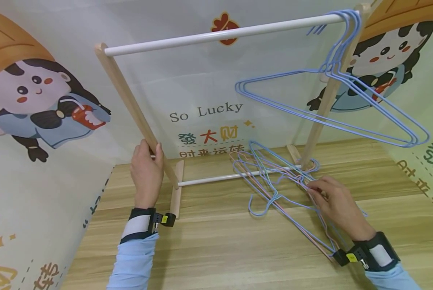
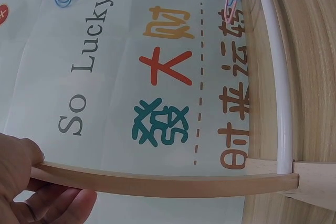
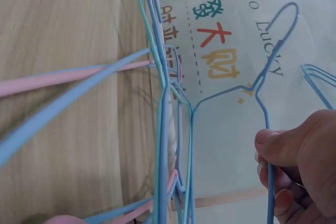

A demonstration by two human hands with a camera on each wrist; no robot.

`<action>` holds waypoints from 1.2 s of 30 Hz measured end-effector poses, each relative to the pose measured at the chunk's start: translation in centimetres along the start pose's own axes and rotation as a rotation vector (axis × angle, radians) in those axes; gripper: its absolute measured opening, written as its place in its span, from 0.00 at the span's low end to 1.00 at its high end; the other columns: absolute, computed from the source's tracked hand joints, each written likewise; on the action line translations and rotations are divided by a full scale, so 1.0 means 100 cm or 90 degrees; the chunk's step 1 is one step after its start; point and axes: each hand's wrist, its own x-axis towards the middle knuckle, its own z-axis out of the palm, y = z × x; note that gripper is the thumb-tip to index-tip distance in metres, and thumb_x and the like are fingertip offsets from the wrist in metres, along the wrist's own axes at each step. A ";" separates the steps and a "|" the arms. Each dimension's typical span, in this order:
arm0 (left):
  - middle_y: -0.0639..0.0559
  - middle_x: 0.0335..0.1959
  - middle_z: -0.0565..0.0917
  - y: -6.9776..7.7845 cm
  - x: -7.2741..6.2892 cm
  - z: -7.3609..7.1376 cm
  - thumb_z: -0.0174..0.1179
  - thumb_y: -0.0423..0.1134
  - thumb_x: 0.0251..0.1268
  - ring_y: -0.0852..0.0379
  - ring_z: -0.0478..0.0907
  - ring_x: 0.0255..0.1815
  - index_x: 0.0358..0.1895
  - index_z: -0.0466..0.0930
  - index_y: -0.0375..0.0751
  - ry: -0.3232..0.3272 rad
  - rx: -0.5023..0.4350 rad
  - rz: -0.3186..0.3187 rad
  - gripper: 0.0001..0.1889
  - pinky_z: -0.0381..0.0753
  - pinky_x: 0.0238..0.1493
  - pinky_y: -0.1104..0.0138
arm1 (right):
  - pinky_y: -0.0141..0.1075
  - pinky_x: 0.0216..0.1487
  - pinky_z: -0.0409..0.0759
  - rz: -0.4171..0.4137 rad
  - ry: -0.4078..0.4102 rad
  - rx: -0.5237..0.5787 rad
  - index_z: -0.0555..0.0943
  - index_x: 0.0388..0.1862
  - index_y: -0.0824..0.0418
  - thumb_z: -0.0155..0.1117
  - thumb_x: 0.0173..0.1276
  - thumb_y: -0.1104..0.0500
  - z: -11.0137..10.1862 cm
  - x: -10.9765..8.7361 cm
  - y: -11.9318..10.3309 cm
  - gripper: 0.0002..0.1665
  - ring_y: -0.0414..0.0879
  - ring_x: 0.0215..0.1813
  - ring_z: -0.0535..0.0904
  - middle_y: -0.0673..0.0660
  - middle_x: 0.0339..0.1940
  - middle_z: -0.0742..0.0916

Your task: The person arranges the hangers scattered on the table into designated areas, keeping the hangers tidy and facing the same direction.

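Observation:
My left hand (image 1: pixel 147 173) grips the left wooden post (image 1: pixel 129 94) of a clothes rack, low down, with the thumb on one side and fingers around the other. With thumb and fingers, my right hand (image 1: pixel 336 205) pinches one arm of a blue wire hanger (image 3: pixel 269 174); its hook points up in the right wrist view. Beside and under that hand, several tangled blue and pink hangers (image 3: pixel 163 129) lie across the rack's lower bar. A group of blue hangers (image 1: pixel 356 26) hangs at the right end of the white top rod (image 1: pixel 209 37).
The white lower bar (image 1: pixel 205 179) joins the rack's wooden feet (image 1: pixel 176 201) on the wood-grain tabletop (image 1: pixel 216 245). Behind the rack stands a pale printed backdrop (image 1: pixel 187 84) with lettering and cartoon figures, continuing along both sides. The right post (image 1: pixel 325 104) rises beside the hanging hangers.

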 end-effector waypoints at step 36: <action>0.36 0.35 0.78 -0.001 0.000 0.000 0.54 0.44 0.80 0.41 0.80 0.37 0.44 0.75 0.29 0.002 -0.009 0.003 0.16 0.81 0.33 0.51 | 0.24 0.32 0.69 0.009 0.164 -0.021 0.86 0.37 0.72 0.74 0.49 0.83 -0.012 0.015 0.002 0.16 0.44 0.31 0.75 0.60 0.32 0.84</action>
